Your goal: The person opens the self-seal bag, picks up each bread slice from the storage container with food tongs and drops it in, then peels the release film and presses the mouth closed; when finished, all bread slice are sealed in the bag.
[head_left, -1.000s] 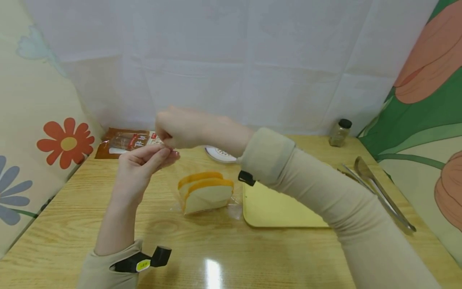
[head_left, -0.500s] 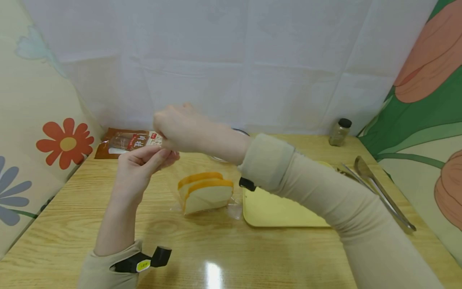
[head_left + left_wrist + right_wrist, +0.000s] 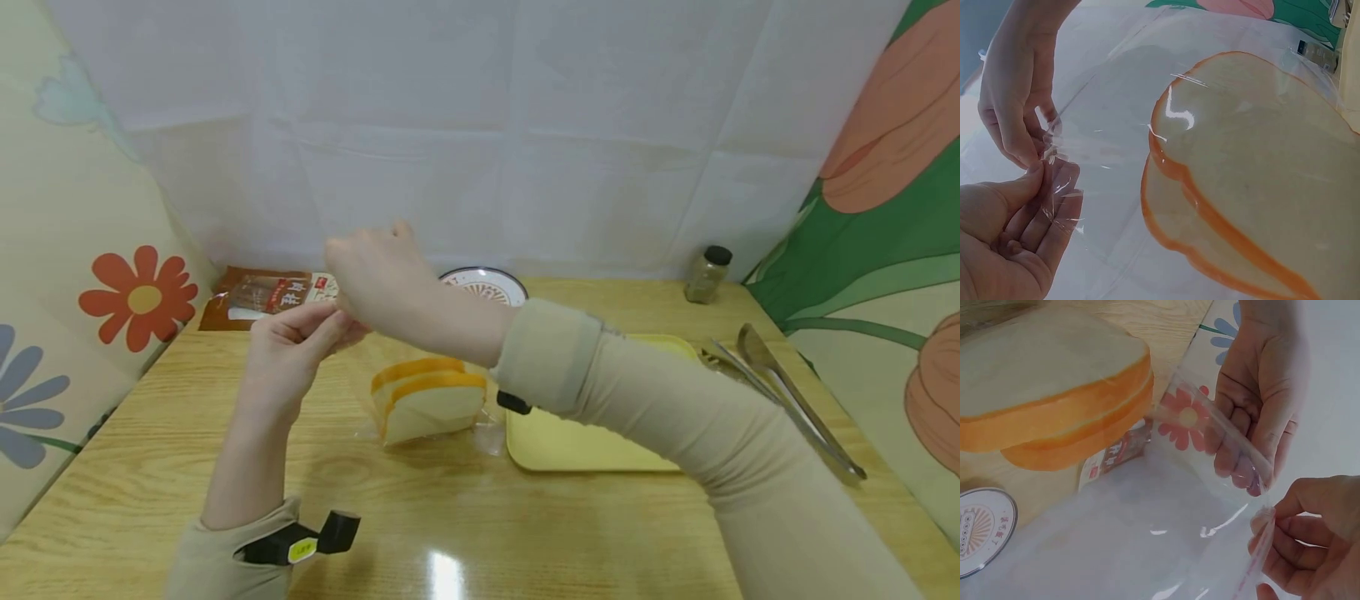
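Two slices of bread with orange crusts stand inside a clear plastic bag on the table. My left hand pinches the bag's top edge between thumb and fingers, above and left of the bread. Right beside it, my right hand pinches the same edge, its fingertips mostly hidden in the head view. Both wrist views show the fingertips close together on the gathered film. In the left wrist view the bread fills the right side behind the film.
A yellow tray lies right of the bread, partly under my right forearm. Behind are a patterned plate and a brown packet. Metal utensils and a black-capped jar stand or lie at the right.
My right hand has tilted at the wrist and its forearm has dropped slightly, uncovering more of the plate. The left hand keeps its pinch and the bread stays put.
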Action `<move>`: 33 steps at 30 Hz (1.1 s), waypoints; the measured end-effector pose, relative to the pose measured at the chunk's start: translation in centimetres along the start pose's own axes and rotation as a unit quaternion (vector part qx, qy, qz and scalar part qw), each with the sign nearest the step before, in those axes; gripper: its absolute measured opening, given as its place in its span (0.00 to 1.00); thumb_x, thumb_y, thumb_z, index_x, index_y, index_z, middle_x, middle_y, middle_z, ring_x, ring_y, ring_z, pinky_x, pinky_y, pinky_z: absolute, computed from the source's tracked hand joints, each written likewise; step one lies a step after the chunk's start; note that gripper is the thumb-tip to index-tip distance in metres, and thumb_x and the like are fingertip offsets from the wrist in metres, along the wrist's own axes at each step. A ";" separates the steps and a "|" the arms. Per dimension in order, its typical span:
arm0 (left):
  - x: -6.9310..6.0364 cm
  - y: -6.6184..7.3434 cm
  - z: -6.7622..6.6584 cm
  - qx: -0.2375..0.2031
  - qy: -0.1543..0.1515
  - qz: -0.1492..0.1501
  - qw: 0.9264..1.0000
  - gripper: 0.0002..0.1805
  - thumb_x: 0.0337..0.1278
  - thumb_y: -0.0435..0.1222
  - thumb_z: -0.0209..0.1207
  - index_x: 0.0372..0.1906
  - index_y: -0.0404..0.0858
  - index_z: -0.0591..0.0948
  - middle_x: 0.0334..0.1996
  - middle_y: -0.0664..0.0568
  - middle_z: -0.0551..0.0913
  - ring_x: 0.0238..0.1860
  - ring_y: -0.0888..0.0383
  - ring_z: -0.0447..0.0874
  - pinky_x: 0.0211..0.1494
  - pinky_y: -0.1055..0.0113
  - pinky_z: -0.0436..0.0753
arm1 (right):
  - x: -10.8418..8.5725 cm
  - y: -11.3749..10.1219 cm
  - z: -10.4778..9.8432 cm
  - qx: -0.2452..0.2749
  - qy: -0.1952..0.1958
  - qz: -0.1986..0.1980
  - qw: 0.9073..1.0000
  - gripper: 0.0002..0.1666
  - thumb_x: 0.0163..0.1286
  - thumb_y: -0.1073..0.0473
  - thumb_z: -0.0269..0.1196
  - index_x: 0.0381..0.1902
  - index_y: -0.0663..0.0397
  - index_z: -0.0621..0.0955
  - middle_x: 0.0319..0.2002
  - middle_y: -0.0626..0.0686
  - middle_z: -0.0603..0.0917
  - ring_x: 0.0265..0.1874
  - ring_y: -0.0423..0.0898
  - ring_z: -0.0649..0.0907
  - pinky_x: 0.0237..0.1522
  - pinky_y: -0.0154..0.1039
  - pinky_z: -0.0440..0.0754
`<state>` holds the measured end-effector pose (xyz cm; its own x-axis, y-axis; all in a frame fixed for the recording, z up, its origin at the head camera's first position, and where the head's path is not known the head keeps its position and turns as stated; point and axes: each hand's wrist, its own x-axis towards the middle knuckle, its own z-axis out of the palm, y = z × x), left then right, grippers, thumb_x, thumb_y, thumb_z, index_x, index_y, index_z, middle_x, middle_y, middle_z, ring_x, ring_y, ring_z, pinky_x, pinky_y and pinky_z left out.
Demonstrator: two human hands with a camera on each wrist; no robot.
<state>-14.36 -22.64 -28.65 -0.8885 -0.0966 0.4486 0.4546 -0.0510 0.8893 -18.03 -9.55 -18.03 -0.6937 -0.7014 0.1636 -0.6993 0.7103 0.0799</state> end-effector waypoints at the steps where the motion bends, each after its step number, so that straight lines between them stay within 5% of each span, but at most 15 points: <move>1: 0.0 0.0 0.0 -0.001 0.001 0.000 1.000 0.10 0.60 0.27 0.56 0.39 0.39 0.87 0.29 0.59 0.88 0.32 0.65 0.87 0.41 0.74 0.85 | 0.0 0.0 0.0 -0.009 0.002 0.007 1.000 0.07 0.68 0.56 0.57 0.43 0.44 0.79 0.33 0.41 0.80 0.33 0.38 0.74 0.40 0.37 0.65; 7: 0.0 0.0 -0.1 -0.058 0.013 0.008 0.998 0.09 0.58 0.24 0.56 0.38 0.30 0.85 0.30 0.52 0.89 0.34 0.60 0.88 0.42 0.69 0.85 | 0.1 1.6 -0.2 -0.003 0.020 0.053 0.998 0.08 0.70 0.54 0.54 0.42 0.45 0.79 0.37 0.42 0.82 0.40 0.41 0.79 0.51 0.42 0.72; 20: 0.0 0.1 0.3 -0.058 0.030 -0.001 0.998 0.08 0.59 0.26 0.57 0.38 0.31 0.86 0.31 0.52 0.89 0.33 0.59 0.88 0.42 0.69 0.85 | -1.9 5.3 0.7 0.103 0.120 0.047 0.986 0.10 0.65 0.61 0.56 0.22 0.51 0.75 0.21 0.46 0.76 0.25 0.42 0.74 0.39 0.39 0.71; 27: 0.1 0.0 0.5 -0.059 0.024 -0.016 0.998 0.08 0.59 0.28 0.57 0.38 0.33 0.86 0.31 0.53 0.89 0.34 0.60 0.88 0.43 0.69 0.85 | -3.5 7.8 1.6 0.205 0.198 0.056 0.957 0.08 0.63 0.64 0.57 0.25 0.59 0.81 0.25 0.52 0.83 0.25 0.44 0.77 0.33 0.33 0.75; 33: 0.1 0.0 0.5 -0.061 0.023 -0.008 0.998 0.08 0.59 0.27 0.56 0.37 0.33 0.86 0.31 0.52 0.89 0.34 0.59 0.88 0.42 0.68 0.85 | -4.9 10.0 2.0 0.289 0.245 0.088 0.921 0.08 0.62 0.66 0.57 0.31 0.61 0.83 0.29 0.55 0.85 0.27 0.45 0.80 0.33 0.33 0.79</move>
<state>-14.52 -22.16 -28.59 -0.8930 -0.1410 0.4274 0.4473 -0.1729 0.8775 -21.93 0.88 -19.97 -0.7427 -0.3682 0.5593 -0.6572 0.5611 -0.5032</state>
